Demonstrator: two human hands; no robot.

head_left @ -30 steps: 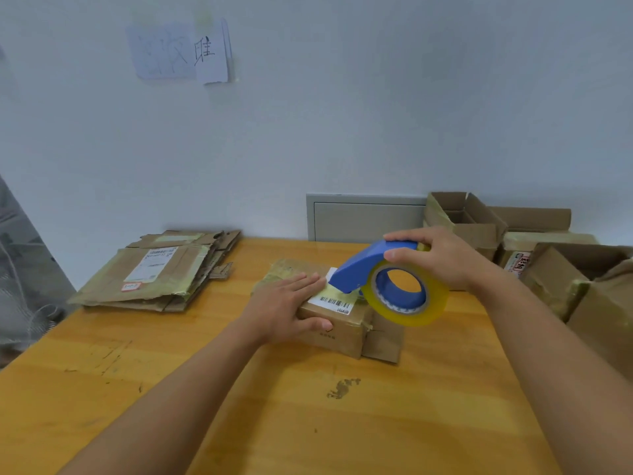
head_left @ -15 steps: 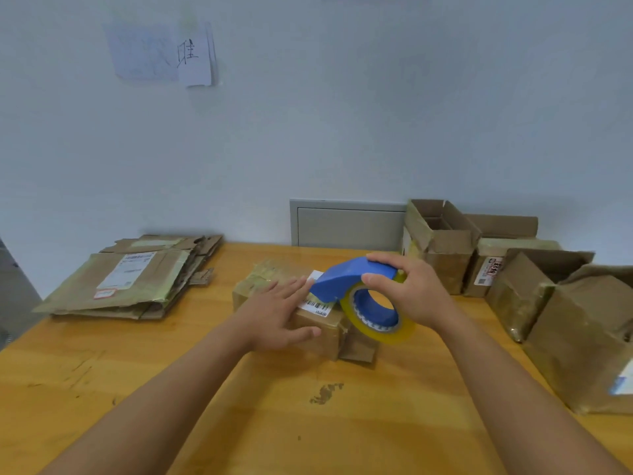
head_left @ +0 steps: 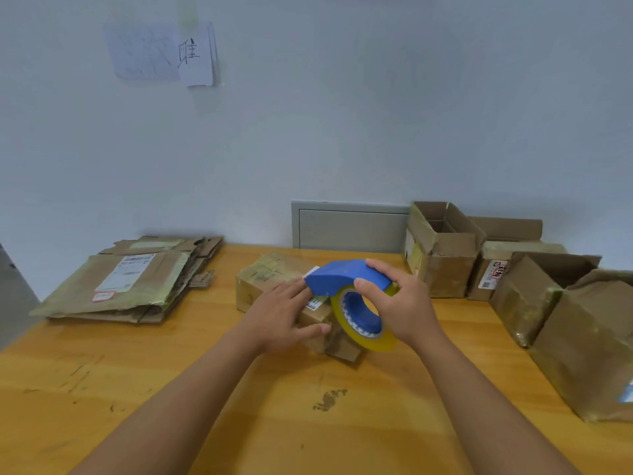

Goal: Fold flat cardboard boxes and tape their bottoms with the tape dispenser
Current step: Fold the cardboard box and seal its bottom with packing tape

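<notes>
A small folded cardboard box (head_left: 267,279) with a white barcode label lies on the wooden table (head_left: 239,406) at the middle. My left hand (head_left: 284,313) lies flat on the box's near top, its thumb against the front face. My right hand (head_left: 400,306) grips the blue tape dispenser (head_left: 346,275), whose yellowish tape roll (head_left: 363,323) hangs at the box's right end. The dispenser's blue nose sits over the label, close to my left fingertips. One loose flap (head_left: 342,347) sticks out under the roll.
A stack of flat cardboard boxes (head_left: 130,279) lies at the back left. Several assembled open boxes (head_left: 445,252) stand along the right side, the nearest box (head_left: 589,344) at the right edge. A grey wall panel (head_left: 349,224) is behind the table.
My right hand has brought the dispenser down and left, from above the box's right end onto its top by the label. My left hand stays flat on the box.
</notes>
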